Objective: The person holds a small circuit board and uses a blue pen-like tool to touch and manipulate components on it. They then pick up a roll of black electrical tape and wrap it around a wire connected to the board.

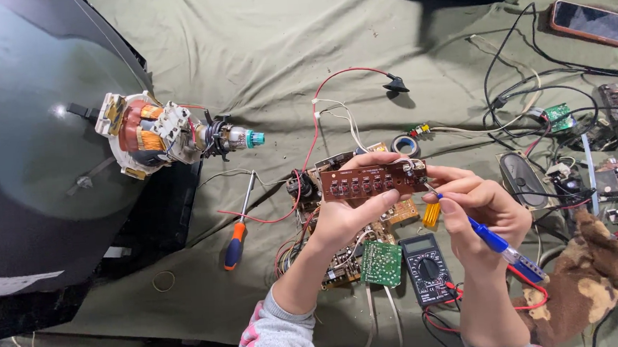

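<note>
My left hand (pixel 346 214) holds up a narrow brown circuit board (pixel 370 182) with a row of small buttons. My right hand (pixel 479 209) grips a blue pen-shaped tool (pixel 495 242), its thin tip touching the right end of that board where several white wires join it. Beneath my hands lie a larger circuit board (pixel 342 253) with red wires, a small green board (pixel 382 263) and a black multimeter (pixel 426 268) with red and black leads.
A picture tube (pixel 28 148) with its copper-wound yoke (pixel 151 133) lies at the left. A screwdriver (pixel 237 228) with an orange and blue handle rests on the green cloth (pixel 258 48). Right side: phone (pixel 590 22), tangled cables, tape roll (pixel 405 145), speaker (pixel 520 175), brown plush toy (pixel 591 278).
</note>
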